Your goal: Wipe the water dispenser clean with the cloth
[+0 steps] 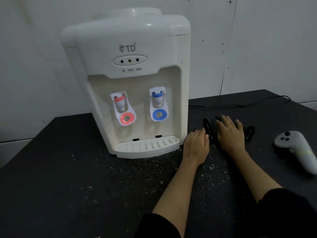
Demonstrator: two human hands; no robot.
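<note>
A white tabletop water dispenser [130, 48] stands on the dark table [68, 186], with a red tap on its left, a blue tap on its right and a drip tray at the bottom. To its right lies a dark cloth [211, 127] with a green edge, flat on the table. My right hand [231, 134] rests palm down on the cloth, fingers spread. My left hand [197, 145] lies flat beside the dispenser's right corner, its fingertips touching the cloth's near edge. Neither hand grips anything.
A grey handheld controller [296, 148] lies at the table's right edge. A black power cord [240, 105] runs along the back of the table toward the right. A white wall stands behind. The table surface is speckled with pale crumbs.
</note>
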